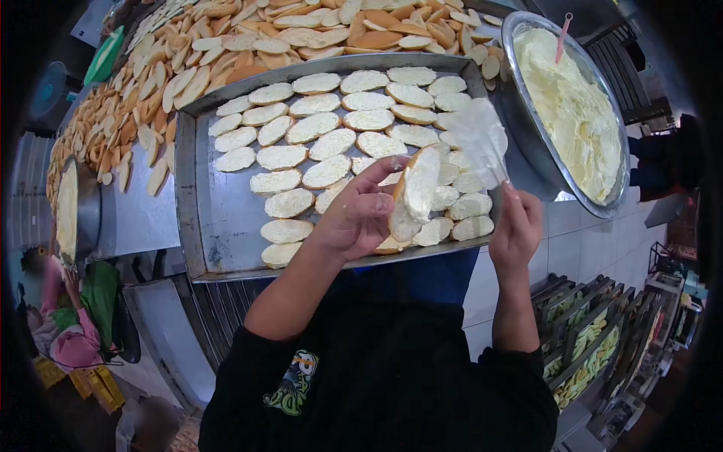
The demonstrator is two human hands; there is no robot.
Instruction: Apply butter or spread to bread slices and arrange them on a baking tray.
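My left hand (354, 215) holds up an oval slice of bread (404, 218) over the tray, thumb on one side and fingers on the other. A thick smear of pale cream (423, 181) covers its face. In my right hand (517, 230) is the thin handle of a flat spreader (482, 139); its broad, pale blade is blurred, just right of the slice and apart from it. Beneath both hands lies a shallow metal baking tray (226, 207). Rows of cream-coated bread slices (331, 143) fill much of it, and its left part shows bare metal.
A large metal bowl (595, 211) of pale cream (576, 113) stands at right, a pink stick (562, 38) upright in it. Plain bread slices (248, 34) heap behind the tray. Another bowl (89, 207) sits at far left. At lower right stands a rack (587, 324) with loaded trays.
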